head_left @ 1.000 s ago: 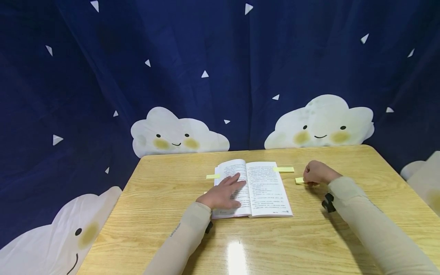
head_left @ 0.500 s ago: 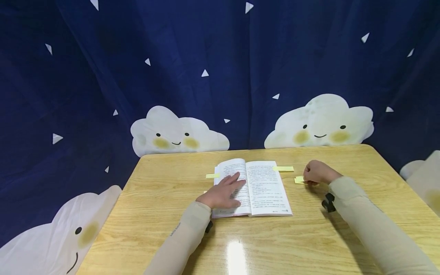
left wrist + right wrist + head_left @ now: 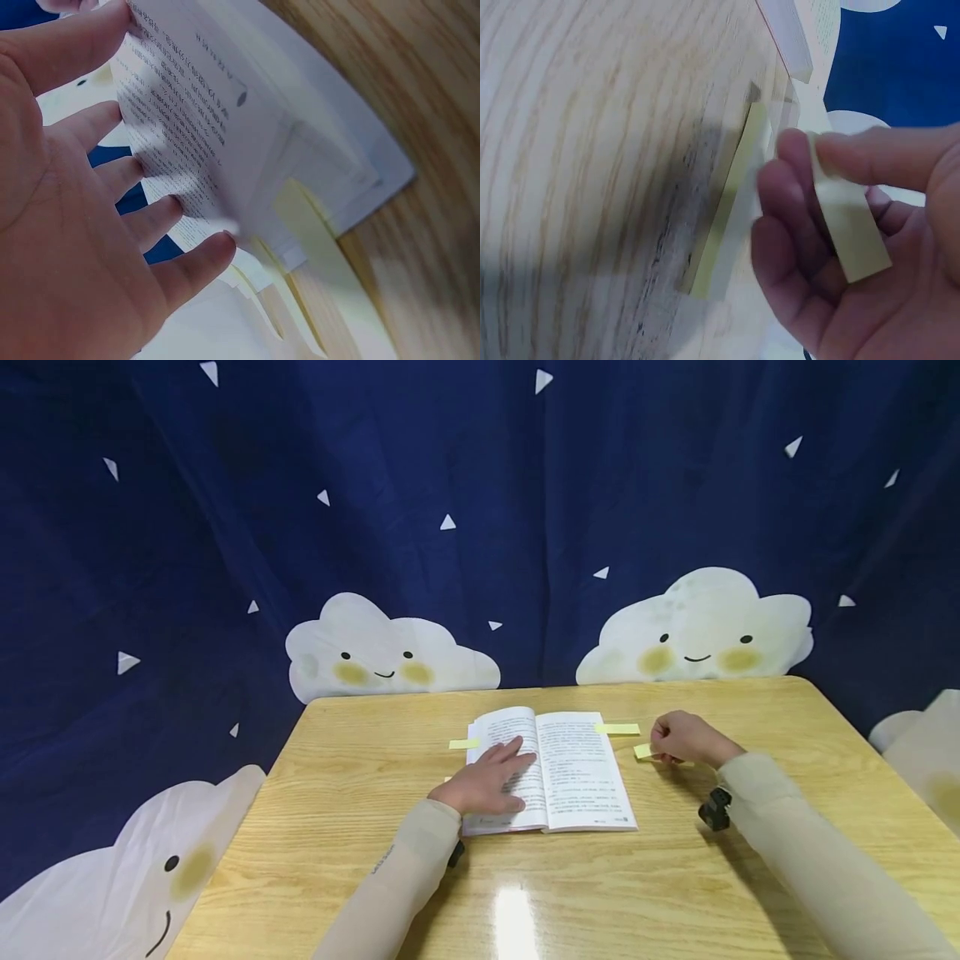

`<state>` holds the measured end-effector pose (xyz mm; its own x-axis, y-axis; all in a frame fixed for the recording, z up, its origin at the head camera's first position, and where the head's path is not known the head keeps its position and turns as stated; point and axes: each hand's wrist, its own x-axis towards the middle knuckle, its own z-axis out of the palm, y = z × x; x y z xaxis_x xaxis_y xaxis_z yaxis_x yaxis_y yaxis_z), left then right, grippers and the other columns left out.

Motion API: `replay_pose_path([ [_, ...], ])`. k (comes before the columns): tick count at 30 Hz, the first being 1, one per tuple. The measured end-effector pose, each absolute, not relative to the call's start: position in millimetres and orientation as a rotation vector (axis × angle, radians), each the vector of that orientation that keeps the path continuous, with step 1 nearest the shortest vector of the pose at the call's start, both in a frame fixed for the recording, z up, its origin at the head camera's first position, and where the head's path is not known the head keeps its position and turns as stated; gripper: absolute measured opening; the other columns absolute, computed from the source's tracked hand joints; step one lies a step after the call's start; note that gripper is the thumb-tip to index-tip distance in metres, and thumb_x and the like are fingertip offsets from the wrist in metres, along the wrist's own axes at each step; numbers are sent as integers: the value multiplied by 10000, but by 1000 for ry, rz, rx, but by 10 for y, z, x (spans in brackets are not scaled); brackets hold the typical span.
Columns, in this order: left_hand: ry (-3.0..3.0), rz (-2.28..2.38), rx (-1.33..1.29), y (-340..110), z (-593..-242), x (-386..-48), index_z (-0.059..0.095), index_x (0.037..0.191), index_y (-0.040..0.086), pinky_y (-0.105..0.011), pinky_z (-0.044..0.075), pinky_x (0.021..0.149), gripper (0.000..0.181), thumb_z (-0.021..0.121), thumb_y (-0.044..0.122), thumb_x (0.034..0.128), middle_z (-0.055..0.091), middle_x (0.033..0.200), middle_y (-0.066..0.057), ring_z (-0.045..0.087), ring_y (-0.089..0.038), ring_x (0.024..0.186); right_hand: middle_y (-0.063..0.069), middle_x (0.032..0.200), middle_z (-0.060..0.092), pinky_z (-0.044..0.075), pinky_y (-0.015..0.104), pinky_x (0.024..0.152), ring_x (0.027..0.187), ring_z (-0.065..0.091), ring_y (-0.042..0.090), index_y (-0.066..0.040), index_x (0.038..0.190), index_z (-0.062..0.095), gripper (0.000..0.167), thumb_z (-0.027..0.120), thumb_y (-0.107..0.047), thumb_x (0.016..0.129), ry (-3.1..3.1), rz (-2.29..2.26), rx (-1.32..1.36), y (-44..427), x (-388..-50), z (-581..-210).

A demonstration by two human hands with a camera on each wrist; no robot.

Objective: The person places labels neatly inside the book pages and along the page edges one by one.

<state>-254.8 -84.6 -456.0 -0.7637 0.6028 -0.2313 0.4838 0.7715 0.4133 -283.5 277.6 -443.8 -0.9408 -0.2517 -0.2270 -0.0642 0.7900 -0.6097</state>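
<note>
An open book (image 3: 585,777) lies on the table, its pages printed with text. My left hand (image 3: 480,785) rests on the left page, fingers spread, as the left wrist view also shows. To the right of the book, my right hand (image 3: 686,739) pinches a yellow sticky strip (image 3: 847,217) between thumb and forefinger. Below these fingers, a thin pad of yellow sticky strips (image 3: 731,210) lies on the wood. A bit of yellow paper (image 3: 642,751) shows past the right fingertips; I cannot tell whether it is pad or strip.
One yellow tab (image 3: 618,729) sticks out from the right page, and another tab (image 3: 463,744) from the left side. More tabs (image 3: 334,262) hang over the book's edge in the left wrist view. Behind the wooden table (image 3: 360,760) hangs a dark blue curtain (image 3: 450,460).
My right hand has moved slightly left towards the book, lifting a strip from the pad. The yellow paper past its fingertips has also shifted left. My left hand stays in place.
</note>
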Motion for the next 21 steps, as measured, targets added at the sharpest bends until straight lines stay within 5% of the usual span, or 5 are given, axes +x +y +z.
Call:
replay_pose_path([
  [5,2617,468,827,-839,-4554,-2542,276,1577,305,-494,257,1233,744,660,335,940,55,1702,26,84,-296,1573,91,746,635,463,293,611,664,586,192,4,891,575,56,567,-51,891,2724,-960,-232,2763,-2836,-4464],
  [11,2625,464,821,-836,-4554,-2542,280,1574,313,-496,252,1235,743,664,338,938,51,1701,40,82,-294,1574,127,818,677,498,318,646,692,624,198,88,1070,618,235,543,-48,894,2713,-1023,-232,2738,-2851,-4495],
  [21,2622,465,820,-838,-4554,-2540,276,1577,303,-491,248,1238,749,667,335,938,53,1701,30,75,-300,1574,140,824,696,482,300,661,716,630,203,40,974,654,190,527,-101,959,2741,-976,-177,2678,-2830,-4490],
])
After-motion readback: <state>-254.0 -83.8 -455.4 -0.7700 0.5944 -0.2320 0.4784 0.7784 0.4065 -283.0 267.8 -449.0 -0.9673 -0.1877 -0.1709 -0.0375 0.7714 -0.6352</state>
